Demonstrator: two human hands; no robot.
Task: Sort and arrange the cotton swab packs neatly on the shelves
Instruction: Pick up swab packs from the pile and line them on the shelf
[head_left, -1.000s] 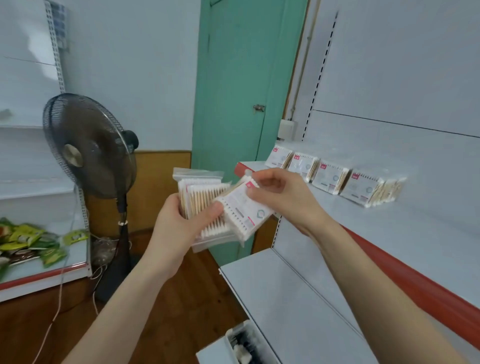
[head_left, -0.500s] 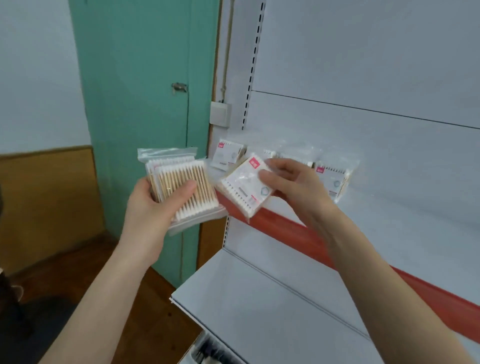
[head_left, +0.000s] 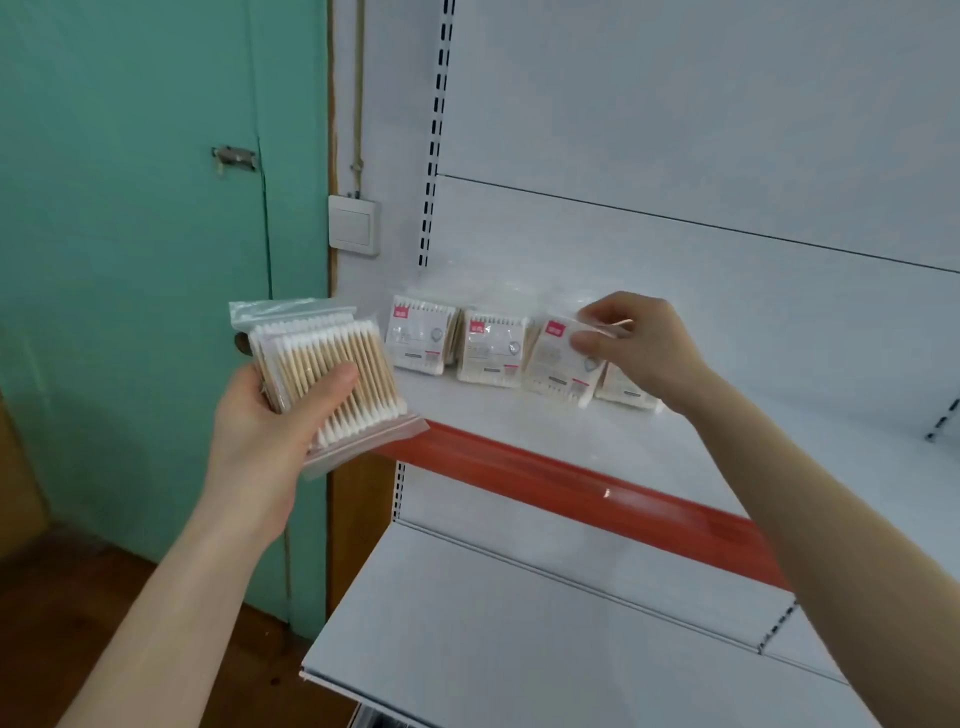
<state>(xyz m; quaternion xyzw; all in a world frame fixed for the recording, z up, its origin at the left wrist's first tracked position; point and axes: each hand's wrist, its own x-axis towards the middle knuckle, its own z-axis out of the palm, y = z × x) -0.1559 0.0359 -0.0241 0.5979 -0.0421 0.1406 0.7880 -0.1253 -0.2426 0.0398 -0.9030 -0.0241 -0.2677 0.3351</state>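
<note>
On the red-edged shelf (head_left: 675, 452), standing packs (head_left: 421, 335) form a row; the right hand (head_left: 639, 348) pinches one pack (head_left: 558, 364) at their 3 o'clock, and the left hand (head_left: 275, 415) at 9 o'clock grips a stack (head_left: 327, 358) not yet shelved.

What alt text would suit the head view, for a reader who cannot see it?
A person's right hand pinches a cotton swab pack in a row of similar packs on a white shelf with a red front edge. The left hand grips a stack of further packs beside a green door.
</note>
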